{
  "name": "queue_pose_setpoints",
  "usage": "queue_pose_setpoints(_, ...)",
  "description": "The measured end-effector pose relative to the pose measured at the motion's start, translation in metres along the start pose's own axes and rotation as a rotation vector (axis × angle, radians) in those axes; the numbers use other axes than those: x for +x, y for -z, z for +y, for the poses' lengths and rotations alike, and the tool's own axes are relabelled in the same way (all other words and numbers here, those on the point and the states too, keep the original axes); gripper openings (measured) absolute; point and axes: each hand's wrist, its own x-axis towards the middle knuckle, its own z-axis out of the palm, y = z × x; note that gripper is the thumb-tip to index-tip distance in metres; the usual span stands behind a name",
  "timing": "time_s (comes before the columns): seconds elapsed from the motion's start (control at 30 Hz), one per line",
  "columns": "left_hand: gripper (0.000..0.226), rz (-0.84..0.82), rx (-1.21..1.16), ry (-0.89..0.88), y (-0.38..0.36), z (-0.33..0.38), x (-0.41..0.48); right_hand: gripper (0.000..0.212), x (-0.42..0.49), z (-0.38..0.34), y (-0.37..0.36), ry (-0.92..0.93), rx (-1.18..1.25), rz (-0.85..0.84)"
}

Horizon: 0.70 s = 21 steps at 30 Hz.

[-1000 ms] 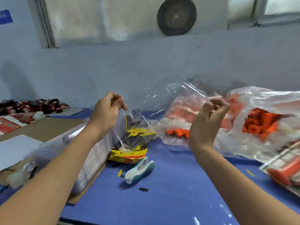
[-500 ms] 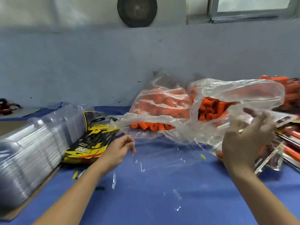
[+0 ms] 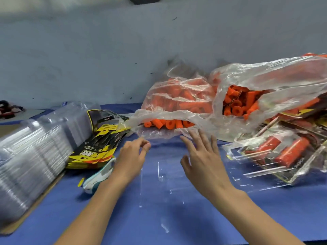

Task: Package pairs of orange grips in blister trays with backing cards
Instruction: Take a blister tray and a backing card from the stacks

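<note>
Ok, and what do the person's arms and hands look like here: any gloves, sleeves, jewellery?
Both forearms are bare as far as the frame shows, no sleeves in view. The left hand and right hand wear no gloves, and no rings, watch or wristbands are visible.

A single head-worn view looks forward and steeply down over the blue table (image 3: 177, 227), close above it. The grey wall (image 3: 106, 59) behind the table fills the upper half; both forearms enter from the table's near edge.
</note>
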Motion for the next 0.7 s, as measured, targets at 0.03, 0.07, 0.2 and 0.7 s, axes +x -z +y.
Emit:
queue_pose_setpoints(0.03, 0.018, 0.069, 0.119, 0.028, 0.006, -0.005, 0.001, 0.054, 0.001, -0.002, -0.007, 0.019, -0.003, -0.085)
queue_pose_setpoints(0.07, 0.022, 0.112, 0.24, 0.085, 0.011, -0.011, 0.002, 0.053, 0.003, -0.002, -0.014, 0.029, -0.009, -0.156)
queue_pose_setpoints(0.2, 0.039, 0.032, 0.495, 0.394, 0.025, -0.037, -0.004, 0.049, 0.009, 0.001, -0.033, 0.055, -0.017, -0.278)
queue_pose_setpoints(0.7, 0.027, -0.044, 0.614, 0.436, 0.043, -0.073, -0.016, 0.047, 0.009, -0.008, -0.052, 0.044, -0.012, -0.305)
